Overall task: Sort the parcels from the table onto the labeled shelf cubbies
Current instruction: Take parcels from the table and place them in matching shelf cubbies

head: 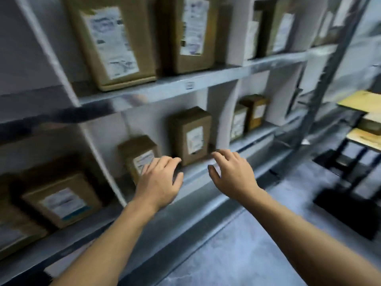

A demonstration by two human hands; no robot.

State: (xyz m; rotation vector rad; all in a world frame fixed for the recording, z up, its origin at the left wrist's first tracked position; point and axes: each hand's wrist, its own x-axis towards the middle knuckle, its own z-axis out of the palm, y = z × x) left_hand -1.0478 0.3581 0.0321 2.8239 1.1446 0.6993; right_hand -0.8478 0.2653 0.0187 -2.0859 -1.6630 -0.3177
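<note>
Left hand [158, 180] lies against the front of a small box [137, 154], fingers close together; blur hides whether they grip it. Right hand [233, 174] hovers, fingers spread, holding nothing, just beside a taller box [190, 135]. Both boxes stand in one lower shelf [196, 174] cubby.

The parcels [190, 135] were matt brown cardboard with white paper labels [194, 139]. The shelf [206, 81] looked like smooth grey painted metal, and the floor [247, 244] a faintly glossy, mottled grey.
</note>
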